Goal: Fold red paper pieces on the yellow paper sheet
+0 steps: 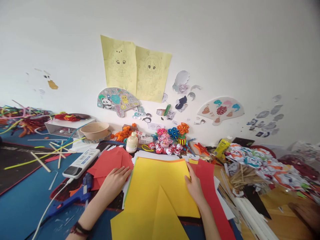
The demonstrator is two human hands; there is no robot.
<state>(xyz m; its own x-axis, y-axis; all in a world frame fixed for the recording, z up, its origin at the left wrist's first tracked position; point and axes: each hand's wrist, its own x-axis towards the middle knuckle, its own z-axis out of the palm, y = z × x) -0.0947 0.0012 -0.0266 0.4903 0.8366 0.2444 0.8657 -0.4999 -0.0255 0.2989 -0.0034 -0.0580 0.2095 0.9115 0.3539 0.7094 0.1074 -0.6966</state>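
A stack of yellow paper point(147, 173) lies in front of me, with green and orange edges of other sheets showing beneath. A creased yellow sheet point(142, 220) overlaps its near part. My left hand point(117, 180) rests flat, fingers stretched, on the near side of a pile of red paper pieces point(107, 166), left of the stack. At the stack's right edge, my right hand point(194, 186) pinches the yellow paper, thumb on top and fingers along the side. A long red sheet point(212, 193) lies beside and partly under my right forearm.
Left are a blue glue gun point(72, 200), a white power strip point(82, 163) and crossed sticks point(58, 153). Behind the paper stand a cream bottle point(132, 142) and pipe-cleaner flowers point(172, 135). Right are a yellow bottle point(222, 146), crumpled papers point(265, 163) and another person's hand point(305, 211).
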